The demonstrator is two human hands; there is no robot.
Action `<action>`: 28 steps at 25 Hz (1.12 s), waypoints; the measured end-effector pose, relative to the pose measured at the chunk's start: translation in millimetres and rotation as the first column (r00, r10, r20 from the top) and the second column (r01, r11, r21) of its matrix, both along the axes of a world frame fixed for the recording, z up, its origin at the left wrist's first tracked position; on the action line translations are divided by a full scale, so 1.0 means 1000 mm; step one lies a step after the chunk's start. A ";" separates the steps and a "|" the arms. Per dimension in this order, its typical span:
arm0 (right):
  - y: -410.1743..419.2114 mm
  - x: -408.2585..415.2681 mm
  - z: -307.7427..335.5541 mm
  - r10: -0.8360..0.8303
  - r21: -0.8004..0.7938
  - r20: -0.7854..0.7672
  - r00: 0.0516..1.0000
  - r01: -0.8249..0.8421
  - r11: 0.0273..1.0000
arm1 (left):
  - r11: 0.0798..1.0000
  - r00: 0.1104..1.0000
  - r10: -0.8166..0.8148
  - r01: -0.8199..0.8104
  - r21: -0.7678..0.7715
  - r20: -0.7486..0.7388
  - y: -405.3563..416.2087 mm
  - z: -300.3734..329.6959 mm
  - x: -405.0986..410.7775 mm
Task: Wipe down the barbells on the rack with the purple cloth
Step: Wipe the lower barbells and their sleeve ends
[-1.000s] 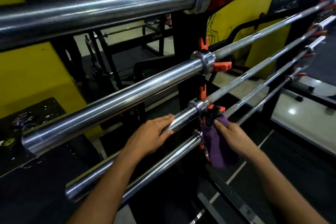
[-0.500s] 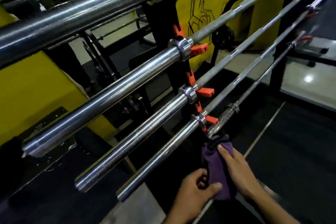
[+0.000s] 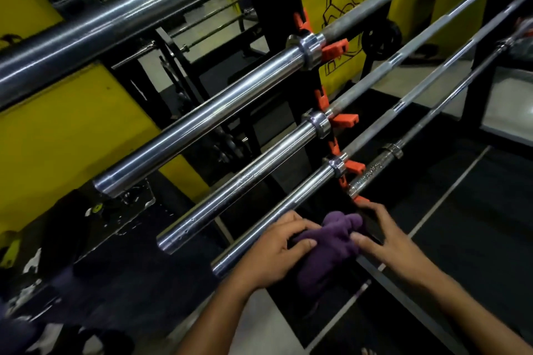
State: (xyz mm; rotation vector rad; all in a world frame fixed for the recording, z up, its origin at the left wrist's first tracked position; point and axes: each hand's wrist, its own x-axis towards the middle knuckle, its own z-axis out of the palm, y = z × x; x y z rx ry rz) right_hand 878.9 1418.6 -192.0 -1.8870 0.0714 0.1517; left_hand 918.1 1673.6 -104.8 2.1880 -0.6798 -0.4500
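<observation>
Purple cloth sits bunched between both hands, low in front of the rack. Left hand curls round its near end; right hand pinches the far side with its thumb, fingers spread on the dark upright. Just beyond lies the lowest thick barbell sleeve, and beside it the short knurled bar. Wrapping the cloth fully round one bar and sliding along its length would likely clean best. Higher barbells wait behind.
</observation>
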 end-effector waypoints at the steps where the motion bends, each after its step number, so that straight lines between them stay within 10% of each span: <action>1: 0.006 -0.002 0.007 0.115 0.100 -0.021 0.993 -0.112 0.989 | 0.999 0.999 -0.032 0.032 -0.002 0.014 0.000 0.004 0.001; 4: 0.032 -0.006 0.016 0.233 0.191 -0.011 0.973 -0.226 0.955 | 0.994 0.990 -0.110 0.109 0.012 0.085 0.001 0.016 0.006; 11: 0.100 0.004 0.023 -0.068 0.388 -0.110 0.992 0.106 0.916 | 0.998 0.865 0.029 -0.056 0.039 0.500 0.091 0.023 0.053; 17: 0.114 0.057 0.077 -0.642 0.241 0.157 0.750 0.601 0.762 | 0.899 0.814 -0.328 0.113 0.423 0.479 0.184 -0.005 0.086; 21: 0.128 0.124 0.098 -0.592 -0.066 0.522 0.614 0.721 0.690 | 0.919 0.771 -0.335 0.140 0.369 0.541 0.185 -0.011 0.090; 28: 0.147 0.188 0.070 -0.118 -0.731 0.451 0.884 0.442 0.520 | 0.932 0.807 -0.299 0.132 0.337 0.509 0.185 -0.012 0.090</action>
